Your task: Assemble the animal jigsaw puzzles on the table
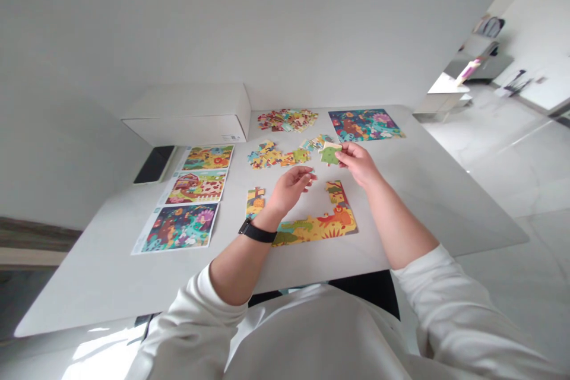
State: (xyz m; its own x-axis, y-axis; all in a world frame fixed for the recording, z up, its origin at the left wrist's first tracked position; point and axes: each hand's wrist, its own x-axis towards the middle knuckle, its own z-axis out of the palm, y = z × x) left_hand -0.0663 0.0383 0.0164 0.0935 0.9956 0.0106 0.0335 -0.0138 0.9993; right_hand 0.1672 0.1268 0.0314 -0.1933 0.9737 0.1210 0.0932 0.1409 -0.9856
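Between thumb and fingers, my right hand grips a green jigsaw piece above the table. My left hand, a black band on its wrist, is closed in a pinch on a small jigsaw piece, mostly hidden by the fingers. Below the hands lies a partly joined jigsaw, its bottom and side edges showing a lion and a crocodile. My left forearm covers some of it. Loose yellow and blue pieces are heaped just beyond, with more pieces near the green one.
A red-toned pile of pieces sits at the back, beside a finished-looking dark blue puzzle picture. To the left are picture sheets, a phone and a white box against the wall. The table's right edge borders open floor.
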